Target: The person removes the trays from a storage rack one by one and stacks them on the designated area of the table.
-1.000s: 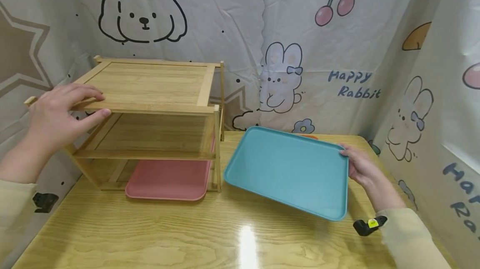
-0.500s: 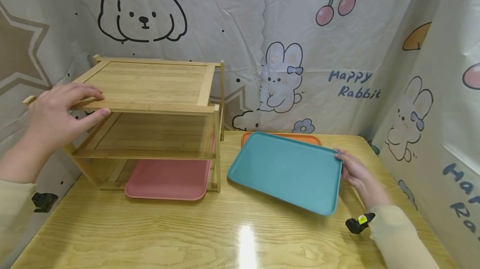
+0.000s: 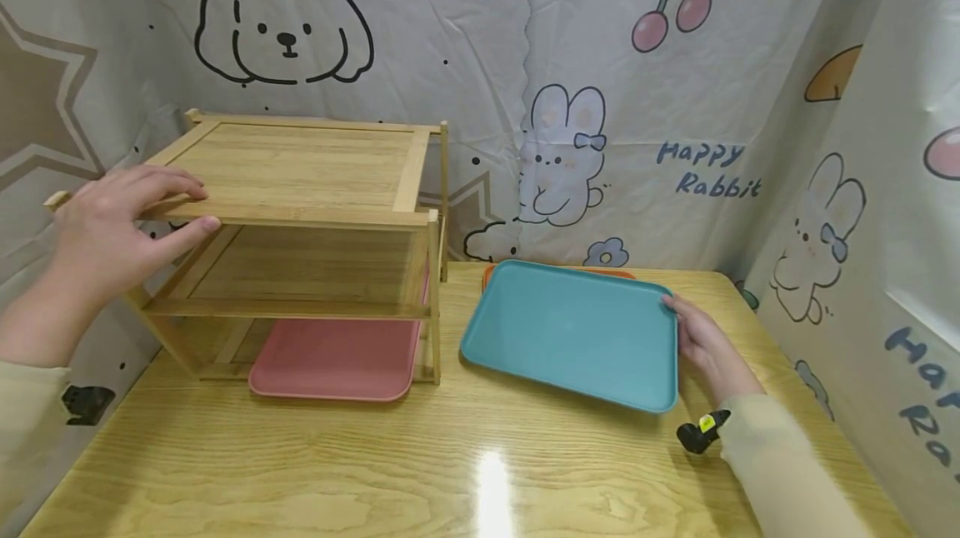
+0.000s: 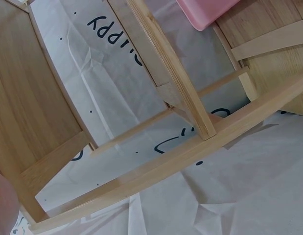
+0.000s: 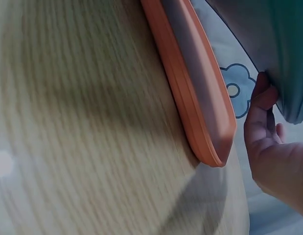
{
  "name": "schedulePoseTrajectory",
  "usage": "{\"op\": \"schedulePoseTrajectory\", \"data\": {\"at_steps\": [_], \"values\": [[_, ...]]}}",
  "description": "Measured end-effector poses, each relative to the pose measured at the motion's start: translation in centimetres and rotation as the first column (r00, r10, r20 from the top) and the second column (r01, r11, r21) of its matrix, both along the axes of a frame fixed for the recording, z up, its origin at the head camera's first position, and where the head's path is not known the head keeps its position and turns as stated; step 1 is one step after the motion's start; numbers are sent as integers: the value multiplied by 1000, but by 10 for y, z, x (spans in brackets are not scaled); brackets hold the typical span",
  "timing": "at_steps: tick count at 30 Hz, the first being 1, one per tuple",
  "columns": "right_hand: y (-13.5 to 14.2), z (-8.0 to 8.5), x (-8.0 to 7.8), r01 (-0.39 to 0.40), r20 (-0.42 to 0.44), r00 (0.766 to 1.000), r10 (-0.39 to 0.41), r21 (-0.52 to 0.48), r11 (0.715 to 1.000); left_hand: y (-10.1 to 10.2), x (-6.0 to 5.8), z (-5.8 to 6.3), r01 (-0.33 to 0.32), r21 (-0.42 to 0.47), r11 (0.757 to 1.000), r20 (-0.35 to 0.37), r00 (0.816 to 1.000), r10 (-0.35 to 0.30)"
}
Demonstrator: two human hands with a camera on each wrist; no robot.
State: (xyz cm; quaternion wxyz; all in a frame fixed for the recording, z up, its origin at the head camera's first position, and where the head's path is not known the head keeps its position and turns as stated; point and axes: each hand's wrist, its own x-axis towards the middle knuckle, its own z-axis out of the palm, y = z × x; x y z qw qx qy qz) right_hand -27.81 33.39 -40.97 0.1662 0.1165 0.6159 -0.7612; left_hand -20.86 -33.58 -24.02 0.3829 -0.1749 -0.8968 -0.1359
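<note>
A teal tray [image 3: 573, 334] hangs tilted over the right side of the table, held at its right edge by my right hand [image 3: 701, 338]. In the right wrist view the thumb and fingers pinch its rim. Beneath and behind it lies an orange tray [image 5: 202, 98], mostly covered by the teal one in the head view. My left hand [image 3: 123, 217] grips the front left edge of the wooden rack's [image 3: 300, 217] top shelf, fingers on top and thumb at the front. A pink tray [image 3: 333, 363] sits on the rack's bottom level, its front end sticking out.
The rack stands at the table's left, with its middle shelf [image 3: 300, 271] above the pink tray. Wood-grain tabletop [image 3: 315, 471] stretches across the front. A printed cloth [image 3: 465, 38] hangs behind the table and along both sides.
My right hand has moved left and slightly away from me with the teal tray, which now looks lower and smaller. More orange rim shows than a second ago. The left hand and rack stay put.
</note>
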Motion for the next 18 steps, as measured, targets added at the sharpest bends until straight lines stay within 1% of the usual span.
{"op": "schedulePoseTrajectory", "data": {"at_steps": [3,6,7,9,10,14,16,18], "values": [[0,0,-2,27,-26,999,-27,-22,999,0,0,0,-5,-3,1000,2,1000,5],[1,-2,-4,50,-53,997,-54,-65,997,1,0,0,-7,-7,1000,-2,1000,7],[1,-3,-4,48,-69,996,-53,-72,996,1,0,0,-8,-8,1000,-3,1000,8],[0,-5,-6,29,-105,994,-35,-57,998,1,1,0,-10,-8,1000,-3,1000,9],[0,-6,-7,17,-124,992,-22,-43,999,2,1,0,-9,-7,1000,-2,1000,9],[-1,-11,-11,-39,-203,978,51,63,997,2,2,0,-11,-4,1000,4,1000,11],[-1,-14,-13,-56,-222,972,80,114,992,2,2,0,-13,-5,1000,3,1000,13],[0,-17,-16,-67,-227,968,108,183,981,2,3,-1,-15,-5,1000,3,1000,15]]}}
